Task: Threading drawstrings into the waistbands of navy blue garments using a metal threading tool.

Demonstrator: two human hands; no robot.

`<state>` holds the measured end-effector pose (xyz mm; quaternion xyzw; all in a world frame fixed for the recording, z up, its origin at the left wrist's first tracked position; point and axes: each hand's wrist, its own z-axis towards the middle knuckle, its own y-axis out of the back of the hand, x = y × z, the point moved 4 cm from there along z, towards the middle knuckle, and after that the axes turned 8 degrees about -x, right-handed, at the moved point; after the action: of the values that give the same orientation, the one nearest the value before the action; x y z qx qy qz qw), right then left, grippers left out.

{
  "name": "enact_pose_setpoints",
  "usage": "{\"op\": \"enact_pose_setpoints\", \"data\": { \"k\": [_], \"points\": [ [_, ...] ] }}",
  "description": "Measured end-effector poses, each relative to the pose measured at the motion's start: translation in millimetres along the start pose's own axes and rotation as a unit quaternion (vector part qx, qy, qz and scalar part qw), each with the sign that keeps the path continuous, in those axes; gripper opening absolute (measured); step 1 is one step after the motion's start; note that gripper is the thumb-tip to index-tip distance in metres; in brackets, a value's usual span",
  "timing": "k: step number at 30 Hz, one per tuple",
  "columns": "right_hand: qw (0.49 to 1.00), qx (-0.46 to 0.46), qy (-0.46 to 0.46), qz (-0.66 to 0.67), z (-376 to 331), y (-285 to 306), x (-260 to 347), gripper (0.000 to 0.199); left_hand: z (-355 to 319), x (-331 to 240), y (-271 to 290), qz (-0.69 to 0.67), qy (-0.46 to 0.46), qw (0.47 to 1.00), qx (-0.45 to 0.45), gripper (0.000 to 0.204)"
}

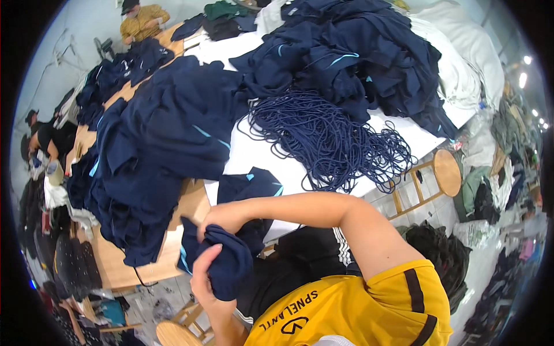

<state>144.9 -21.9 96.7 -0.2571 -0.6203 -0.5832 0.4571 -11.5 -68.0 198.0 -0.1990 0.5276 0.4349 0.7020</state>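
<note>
A navy blue garment [231, 265] is bunched up between my two hands at the table's near edge. My left hand [206, 279] closes round its lower left side, thumb up along the cloth and fingers hidden beneath it. From above, my right hand [224, 219] grips the top of the same garment, its fingertips partly tucked into the folds. Light blue trim shows on the cloth beside my left hand. Just past my right wrist lies another navy piece [248, 183] with light blue trim, partly covered by my forearm.
Large heaps of navy garments [167, 121] [346, 40] cover the table at left and far right. A tangled pile of navy cords [329, 138] lies on the white tabletop [245, 155]. Wooden stools [447, 173] [179, 333] stand nearby. Other people [141, 23] [49, 138] work at the far left.
</note>
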Motion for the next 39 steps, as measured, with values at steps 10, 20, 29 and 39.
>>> {"op": "enact_pose_setpoints", "data": {
  "k": [10,20,29,39],
  "points": [
    [0.585,-0.741,0.069,-0.323,-288,440,46,0.074,-7,43,42,0.021,0.125,0.99,-0.065,0.055],
    [0.907,-0.209,-0.352,-0.1,-242,120,-32,0.032,-1,53,33,0.034,0.152,0.987,-0.048,0.028],
    [0.954,-0.195,-0.194,-0.118,-197,68,-40,0.011,-4,58,-21,-0.068,0.198,0.972,0.109,0.045],
    [0.975,-0.179,0.129,0.034,-82,92,150,0.017,-15,80,-87,-0.294,0.198,0.905,0.234,0.051]
  ]
}}
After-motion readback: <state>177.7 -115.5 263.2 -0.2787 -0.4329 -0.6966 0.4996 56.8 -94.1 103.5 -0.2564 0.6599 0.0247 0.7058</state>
